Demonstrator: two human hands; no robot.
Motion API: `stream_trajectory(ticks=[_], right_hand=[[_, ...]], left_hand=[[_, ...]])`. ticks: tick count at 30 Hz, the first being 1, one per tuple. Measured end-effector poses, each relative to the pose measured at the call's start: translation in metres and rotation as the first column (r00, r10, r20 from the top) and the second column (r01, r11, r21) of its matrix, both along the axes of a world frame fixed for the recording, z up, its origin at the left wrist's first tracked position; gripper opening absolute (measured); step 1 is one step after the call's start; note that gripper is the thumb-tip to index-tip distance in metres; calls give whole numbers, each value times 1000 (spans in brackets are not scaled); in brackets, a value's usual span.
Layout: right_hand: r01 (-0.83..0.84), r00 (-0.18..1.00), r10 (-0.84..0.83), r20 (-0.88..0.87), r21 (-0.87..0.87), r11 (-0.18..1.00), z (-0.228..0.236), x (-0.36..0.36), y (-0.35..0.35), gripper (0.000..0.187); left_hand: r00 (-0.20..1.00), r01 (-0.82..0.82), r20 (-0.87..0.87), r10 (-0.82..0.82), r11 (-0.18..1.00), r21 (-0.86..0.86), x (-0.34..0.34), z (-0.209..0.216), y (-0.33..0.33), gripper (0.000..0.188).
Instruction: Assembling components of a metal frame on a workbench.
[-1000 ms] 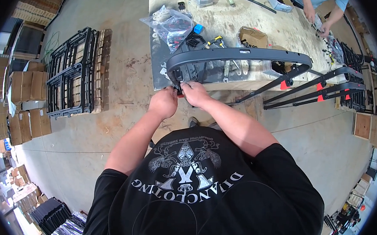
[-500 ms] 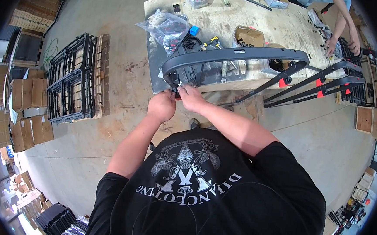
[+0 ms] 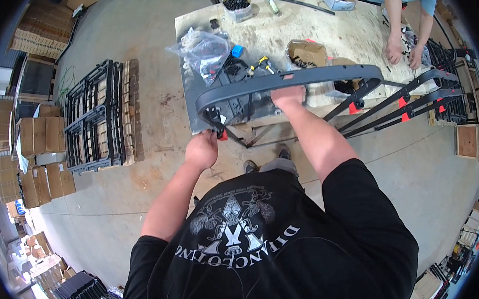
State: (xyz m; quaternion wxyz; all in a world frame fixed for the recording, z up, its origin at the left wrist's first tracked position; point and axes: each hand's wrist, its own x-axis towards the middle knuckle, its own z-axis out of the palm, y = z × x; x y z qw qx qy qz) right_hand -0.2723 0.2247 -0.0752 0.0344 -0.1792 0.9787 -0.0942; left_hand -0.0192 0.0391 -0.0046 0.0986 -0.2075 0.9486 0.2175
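A black metal frame (image 3: 238, 86) with a rounded, curved top bar spans the near side of the workbench. My left hand (image 3: 201, 149) is closed at the frame's left end, its fingertips pinching the black bracket beside a red tab (image 3: 222, 135). Reaching over the bench edge, my right hand (image 3: 289, 96) is behind the curved bar, which hides its fingers. Close to it on the bench lie a yellow-and-black handled tool (image 3: 260, 63) and an open cardboard box (image 3: 307, 53) of small black parts.
The wooden workbench (image 3: 264, 32) also carries a clear plastic bag (image 3: 204, 55) and a tub of black parts (image 3: 237, 7). A co-worker's hands (image 3: 404, 53) handle small parts at the far right. More black frames (image 3: 94, 117) lie on a pallet at left, near stacked cartons (image 3: 40, 135).
My right hand has left the bracket and moved right, over the bench behind the curved bar. My left hand stays at the bracket. The co-worker's hands have shifted left.
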Motion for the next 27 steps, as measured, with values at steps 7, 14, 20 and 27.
stream_trajectory(ticks=[7, 14, 20, 27], right_hand=[[-213, 934, 170, 315, 109, 971, 3, -23, -1, 32], [-234, 869, 327, 371, -274, 933, 10, -13, 24, 28], [-401, 738, 589, 330, -488, 776, 23, 3, 121, 29], [-677, 452, 711, 539, -313, 667, 70, 5, 150, 32]], left_hand=[[989, -113, 98, 112, 994, 8, 1, 10, 8, 35], [968, -232, 106, 229, 972, 20, 8, 3, 20, 37], [917, -399, 225, 329, 773, 493, -2, 31, 70, 41], [834, -368, 191, 518, 264, 891, -112, 52, 120, 27]])
